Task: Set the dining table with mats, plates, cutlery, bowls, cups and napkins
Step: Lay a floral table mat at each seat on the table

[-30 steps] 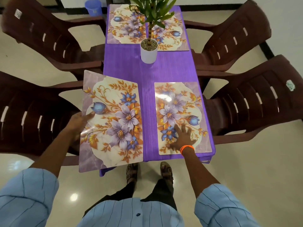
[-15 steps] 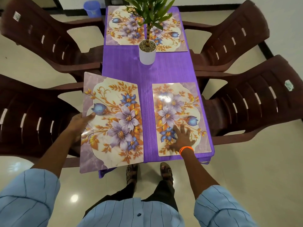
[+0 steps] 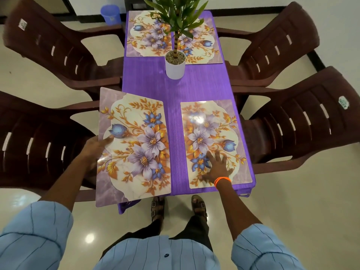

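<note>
A purple-clothed table (image 3: 194, 88) carries floral mats. My left hand (image 3: 95, 147) grips the left edge of the near left mat (image 3: 136, 145), thumb on top; this mat hangs past the table's left and near edges. Flat on the near right mat (image 3: 210, 133) rests my right hand (image 3: 217, 166), fingers spread, an orange band on the wrist. Two more mats lie at the far end, the far left mat (image 3: 148, 34) and the far right mat (image 3: 202, 45), partly hidden by the plant.
A white pot with a green plant (image 3: 175, 64) stands mid-table. Four dark brown plastic chairs surround the table, two on the left (image 3: 39, 141) and two on the right (image 3: 303, 121). A blue bin (image 3: 110, 13) sits on the floor at the far left.
The near left mat has edged very slightly toward the table in my left hand. My right hand stays pressed on the near right mat.
</note>
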